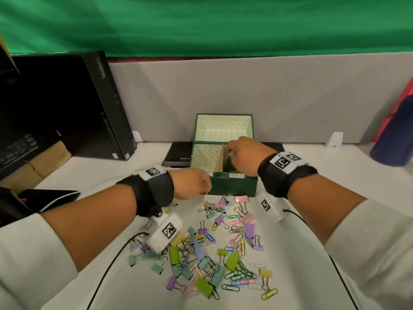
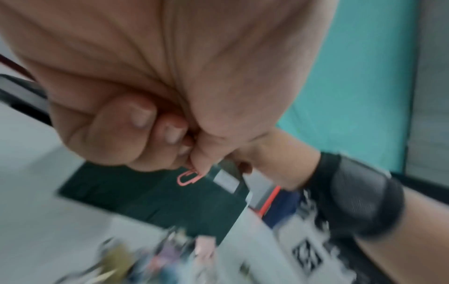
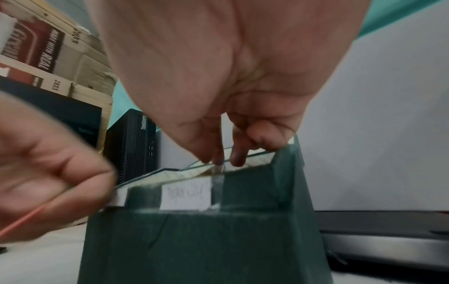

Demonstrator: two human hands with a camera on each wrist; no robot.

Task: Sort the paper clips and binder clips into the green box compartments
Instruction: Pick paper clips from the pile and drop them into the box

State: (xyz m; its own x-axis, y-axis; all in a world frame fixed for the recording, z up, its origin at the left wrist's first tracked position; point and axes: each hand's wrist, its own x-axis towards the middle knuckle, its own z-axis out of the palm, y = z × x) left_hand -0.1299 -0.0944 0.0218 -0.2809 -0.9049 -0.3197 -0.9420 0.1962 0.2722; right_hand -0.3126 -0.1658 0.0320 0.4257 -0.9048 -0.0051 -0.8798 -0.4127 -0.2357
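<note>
The green box [image 1: 232, 186] stands open at the middle of the table, with a cardboard divider [image 1: 221, 157] between its two front compartments and a white label on its front wall [image 3: 185, 194]. My left hand [image 1: 207, 186] pinches a pink paper clip [image 2: 188, 177] just in front of the box's front wall [image 2: 150, 196]. My right hand [image 1: 231, 152] hovers over the right compartment with its fingertips [image 3: 237, 160] pointing down at the rim. Whether they hold anything is unclear. A loose pile of coloured paper clips and binder clips [image 1: 212, 253] lies on the table before the box.
A black computer tower [image 1: 98, 104] stands at the back left. A flat black device [image 1: 178, 153] lies behind the box, against a grey partition [image 1: 268, 97]. A blue and red object [image 1: 393, 135] is at the far right. Black cables [image 1: 107, 276] trail from both wrists.
</note>
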